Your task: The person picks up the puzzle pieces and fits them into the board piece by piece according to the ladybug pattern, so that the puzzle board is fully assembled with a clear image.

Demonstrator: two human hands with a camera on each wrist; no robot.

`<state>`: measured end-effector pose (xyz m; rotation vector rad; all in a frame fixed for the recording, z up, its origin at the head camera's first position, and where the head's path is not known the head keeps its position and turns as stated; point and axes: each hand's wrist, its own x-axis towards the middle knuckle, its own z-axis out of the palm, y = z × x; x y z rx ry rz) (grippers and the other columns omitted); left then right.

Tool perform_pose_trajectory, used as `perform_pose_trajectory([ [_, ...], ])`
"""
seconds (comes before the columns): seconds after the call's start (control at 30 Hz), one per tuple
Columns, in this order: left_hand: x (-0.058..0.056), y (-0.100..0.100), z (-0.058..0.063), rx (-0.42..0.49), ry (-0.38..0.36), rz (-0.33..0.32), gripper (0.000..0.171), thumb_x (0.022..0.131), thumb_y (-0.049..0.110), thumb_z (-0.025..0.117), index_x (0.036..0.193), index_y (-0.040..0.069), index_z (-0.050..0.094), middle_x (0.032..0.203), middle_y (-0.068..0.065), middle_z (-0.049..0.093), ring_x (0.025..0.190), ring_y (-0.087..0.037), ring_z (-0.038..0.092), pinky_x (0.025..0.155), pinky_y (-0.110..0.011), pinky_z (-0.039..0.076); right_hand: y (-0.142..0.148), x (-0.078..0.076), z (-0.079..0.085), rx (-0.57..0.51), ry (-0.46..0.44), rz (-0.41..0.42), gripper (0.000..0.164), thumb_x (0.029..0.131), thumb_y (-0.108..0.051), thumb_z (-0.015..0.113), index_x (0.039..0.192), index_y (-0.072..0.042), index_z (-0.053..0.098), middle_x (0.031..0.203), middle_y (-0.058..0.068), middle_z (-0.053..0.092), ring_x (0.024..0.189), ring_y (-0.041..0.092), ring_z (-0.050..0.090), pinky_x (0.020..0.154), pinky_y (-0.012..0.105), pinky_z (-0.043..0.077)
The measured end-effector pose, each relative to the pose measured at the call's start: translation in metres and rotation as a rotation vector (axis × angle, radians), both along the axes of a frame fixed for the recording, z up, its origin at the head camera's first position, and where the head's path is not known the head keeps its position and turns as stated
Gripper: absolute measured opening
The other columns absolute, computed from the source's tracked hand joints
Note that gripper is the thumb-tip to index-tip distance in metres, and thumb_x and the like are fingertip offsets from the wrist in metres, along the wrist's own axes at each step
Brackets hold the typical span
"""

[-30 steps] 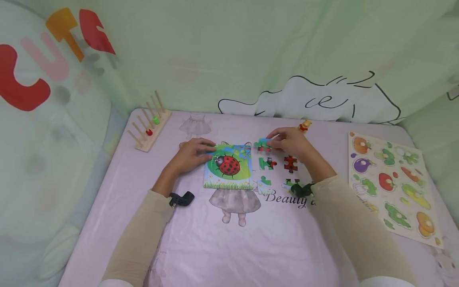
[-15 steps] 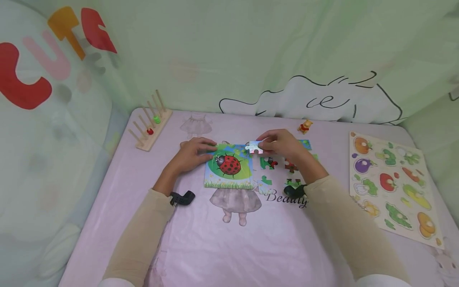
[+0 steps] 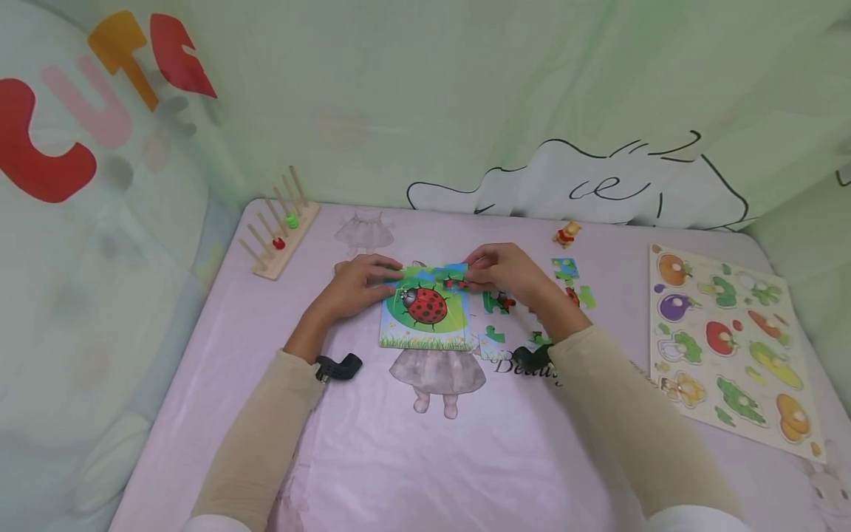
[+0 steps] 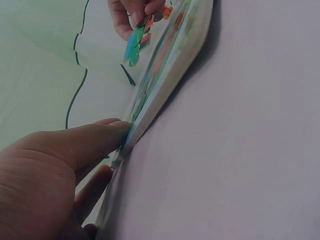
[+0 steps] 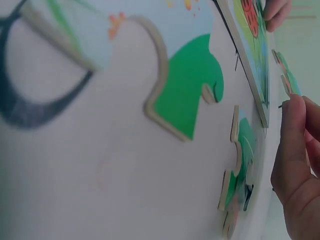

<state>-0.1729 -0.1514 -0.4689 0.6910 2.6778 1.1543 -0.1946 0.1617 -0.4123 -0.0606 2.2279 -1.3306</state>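
Observation:
A square puzzle board [image 3: 425, 336] with a ladybug picture lies mid-table. My left hand [image 3: 362, 284] holds its left edge near the far corner; in the left wrist view the thumb [image 4: 117, 129] lies on the board's edge with a finger just below. Above the board's far right corner, my right hand [image 3: 508, 273] pinches a jigsaw piece [image 3: 455, 277], blue and green with red. In the left wrist view that piece hangs tilted, apart from the board. Right of the board lie several loose jigsaw pieces [image 3: 495, 301], some partly hidden by my right hand and wrist.
A wooden peg rack [image 3: 286, 240] with a red and a green bead stands at the far left. The small bear figurine [image 3: 566, 234] is behind the loose pieces. On the right lies a vegetable puzzle board [image 3: 731, 355]. A fabric wall [image 3: 372, 148] rises behind the table.
My right hand has carried the jigsaw piece leftward from among the loose pieces to the board's far right corner, turning it on the way. My left hand has stayed at the board's left edge.

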Motion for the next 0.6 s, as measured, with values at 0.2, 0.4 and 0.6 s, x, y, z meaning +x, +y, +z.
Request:
perform_pose_trajectory([
  [0.2,0.001,0.0,0.001,0.003,-0.01,0.004,0.029,0.095,0.023,0.074,0.124,0.017,0.076,0.139,0.001,0.064,0.137,-0.024,0.05,0.1,-0.05,0.022,-0.01,-0.001,-0.002,-0.027,-0.026,-0.04,0.027,0.097,-0.011,0.07,0.122,-0.003,0.067,0.107,0.013,0.063,0.084,0.015,0.072,0.077,0.027,0.06],
  [0.4,0.002,0.0,0.002,-0.002,-0.017,0.013,0.029,0.095,0.023,0.074,0.124,0.017,0.076,0.139,0.001,0.064,0.138,-0.024,0.05,0.101,-0.05,0.022,-0.019,-0.001,-0.002,-0.035,-0.043,-0.032,0.03,0.097,-0.013,0.07,0.124,-0.001,0.066,0.103,0.012,0.066,0.078,0.012,0.07,0.074,0.024,0.059],
  [0.6,0.001,0.0,0.002,-0.003,-0.007,0.002,0.029,0.095,0.023,0.074,0.124,0.017,0.076,0.138,0.001,0.064,0.137,-0.024,0.05,0.1,-0.05,0.023,-0.024,-0.001,-0.003,-0.041,-0.082,-0.049,0.031,0.097,-0.016,0.072,0.124,-0.002,0.066,0.105,0.012,0.066,0.076,0.012,0.069,0.072,0.023,0.058],
])
